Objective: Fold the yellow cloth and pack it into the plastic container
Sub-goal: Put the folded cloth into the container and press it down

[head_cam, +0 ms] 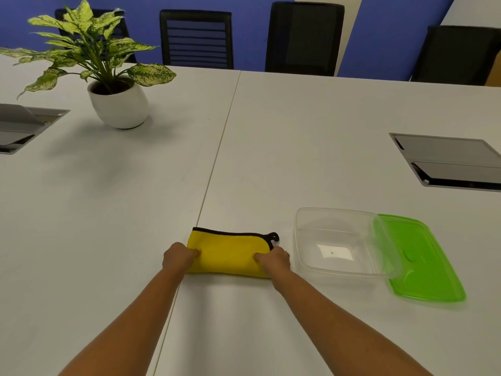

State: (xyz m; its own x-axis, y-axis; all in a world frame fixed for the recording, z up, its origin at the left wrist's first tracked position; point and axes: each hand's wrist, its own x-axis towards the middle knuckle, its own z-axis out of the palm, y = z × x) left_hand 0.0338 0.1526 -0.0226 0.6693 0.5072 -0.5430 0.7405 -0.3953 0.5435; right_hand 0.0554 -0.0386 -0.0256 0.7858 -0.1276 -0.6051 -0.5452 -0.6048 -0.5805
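Single head-worn view, looking forward and down over the white table (271,137), close above both forearms

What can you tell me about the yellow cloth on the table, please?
The yellow cloth is soft and plush-looking, with black edging and a small black loop at its far right corner. It lies folded into a flat oblong on the white table, left of the clear container and apart from it. The left hand pinches its left end, the right hand its right end.
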